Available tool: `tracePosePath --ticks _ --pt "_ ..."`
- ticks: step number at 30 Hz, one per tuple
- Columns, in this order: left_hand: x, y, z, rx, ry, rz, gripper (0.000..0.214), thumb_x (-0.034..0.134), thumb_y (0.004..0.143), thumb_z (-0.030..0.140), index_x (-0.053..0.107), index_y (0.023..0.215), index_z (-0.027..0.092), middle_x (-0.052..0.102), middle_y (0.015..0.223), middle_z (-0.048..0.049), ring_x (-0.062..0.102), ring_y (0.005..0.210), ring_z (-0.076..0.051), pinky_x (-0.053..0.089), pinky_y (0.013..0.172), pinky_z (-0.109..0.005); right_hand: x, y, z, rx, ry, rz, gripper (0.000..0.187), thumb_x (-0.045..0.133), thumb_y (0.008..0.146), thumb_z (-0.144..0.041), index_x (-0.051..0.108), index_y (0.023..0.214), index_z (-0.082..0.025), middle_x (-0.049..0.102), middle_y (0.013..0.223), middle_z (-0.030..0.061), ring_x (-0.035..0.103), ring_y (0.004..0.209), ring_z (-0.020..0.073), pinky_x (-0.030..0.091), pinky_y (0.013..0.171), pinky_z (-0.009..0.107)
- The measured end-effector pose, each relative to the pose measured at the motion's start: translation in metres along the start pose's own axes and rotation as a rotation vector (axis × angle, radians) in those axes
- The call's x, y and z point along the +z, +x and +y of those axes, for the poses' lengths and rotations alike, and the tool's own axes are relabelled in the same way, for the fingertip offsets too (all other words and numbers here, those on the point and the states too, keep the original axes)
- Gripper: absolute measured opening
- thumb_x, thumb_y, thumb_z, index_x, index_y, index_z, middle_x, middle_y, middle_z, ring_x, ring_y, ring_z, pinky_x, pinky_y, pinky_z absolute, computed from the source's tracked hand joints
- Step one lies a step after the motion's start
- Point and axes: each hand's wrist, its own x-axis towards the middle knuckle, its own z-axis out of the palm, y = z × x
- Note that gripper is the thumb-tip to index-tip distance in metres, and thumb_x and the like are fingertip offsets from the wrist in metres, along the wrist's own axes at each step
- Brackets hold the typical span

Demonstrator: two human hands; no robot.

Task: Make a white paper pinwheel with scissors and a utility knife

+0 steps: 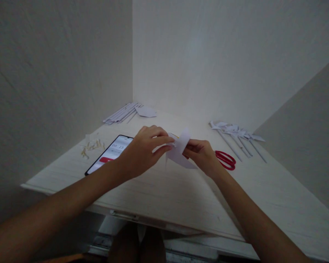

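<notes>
A cut piece of white paper [181, 160] is raised between my hands over the middle of the table, one flap curling upward. My left hand [149, 146] pinches its left part between thumb and fingers. On the other side, my right hand [199, 152] grips the paper near the curled flap, with the fingertips partly hidden behind it. A small yellow spot shows at the paper's upper edge, too little to name. Just right of my right hand lie red-handled scissors [226, 161], their blades out of sight.
A phone [117, 148] with a running timer lies beside my left forearm. Small whitish-yellow pieces [92, 147] are scattered left of it. Rolled paper sticks [120, 114] and flat paper sheets [146, 111] sit at the back left. Several paper pinwheels on sticks [235, 133] lie back right. Walls enclose the table [153, 193].
</notes>
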Motion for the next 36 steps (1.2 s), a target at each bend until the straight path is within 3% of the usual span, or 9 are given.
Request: tracePosePath --ticks 8,16,21,25,29,34,36 --pt "-0.006 -0.004 -0.004 -0.086 -0.020 0.144 0.009 0.058 0.077 0.019 0.063 0.082 0.013 0.064 0.077 -0.0046 0.057 0.070 -0.012 0.043 0.064 -0.024 0.014 0.013 -0.017 0.010 0.054 -0.025 0.014 0.063 0.064 -0.020 0.068 0.076 -0.019 0.053 0.055 -0.0028 0.046 0.051 0.0083 0.039 0.055 0.024" --pt "-0.007 -0.002 -0.008 -0.164 -0.063 0.162 0.006 0.060 0.075 0.018 0.065 0.076 0.014 0.065 0.072 -0.0036 0.056 0.065 -0.011 0.042 0.060 -0.023 0.018 0.020 -0.023 -0.028 0.033 0.021 0.012 0.066 0.063 -0.023 0.067 0.074 -0.018 0.059 0.062 -0.0007 0.051 0.056 0.0089 0.041 0.055 0.024" --pt "-0.003 0.003 -0.007 -0.318 -0.218 0.128 0.007 0.060 0.073 0.019 0.066 0.075 0.015 0.064 0.069 -0.0027 0.054 0.062 -0.011 0.041 0.058 -0.022 0.019 0.021 -0.024 -0.156 -0.060 0.107 0.008 0.066 0.064 -0.020 0.064 0.071 -0.017 0.059 0.065 -0.0008 0.051 0.057 0.0077 0.040 0.054 0.022" --pt "0.010 0.008 -0.008 -0.590 -0.540 0.112 0.014 0.063 0.069 0.025 0.066 0.077 0.014 0.065 0.067 -0.0028 0.054 0.058 -0.011 0.042 0.057 -0.024 0.016 0.018 -0.022 -0.248 -0.266 0.236 0.008 0.061 0.070 -0.022 0.063 0.075 -0.016 0.059 0.066 0.0010 0.051 0.057 0.0093 0.040 0.053 0.023" --pt "0.029 0.009 -0.008 -0.847 -0.992 0.093 0.021 0.061 0.070 0.027 0.064 0.085 0.012 0.067 0.073 -0.0047 0.060 0.066 -0.013 0.046 0.063 -0.026 0.013 0.011 -0.022 -0.431 -0.669 0.405 0.005 0.056 0.074 -0.018 0.060 0.073 -0.015 0.057 0.067 0.0027 0.049 0.059 0.0106 0.040 0.056 0.025" --pt "0.041 0.011 -0.005 -0.836 -1.207 -0.014 0.030 0.054 0.077 0.040 0.064 0.085 0.013 0.066 0.085 -0.0071 0.060 0.079 -0.014 0.045 0.075 -0.029 0.010 0.002 -0.016 -0.558 -1.010 0.388 0.009 0.050 0.079 -0.017 0.054 0.071 -0.015 0.054 0.069 0.0044 0.049 0.065 0.0131 0.039 0.061 0.026" --pt "0.044 0.014 -0.002 -0.811 -1.239 -0.058 0.032 0.059 0.073 0.039 0.062 0.087 0.011 0.066 0.087 -0.0086 0.060 0.078 -0.015 0.046 0.075 -0.031 0.008 0.000 -0.011 -0.563 -1.068 0.373 0.012 0.047 0.081 -0.017 0.054 0.073 -0.015 0.055 0.072 0.0054 0.049 0.068 0.0140 0.039 0.062 0.027"
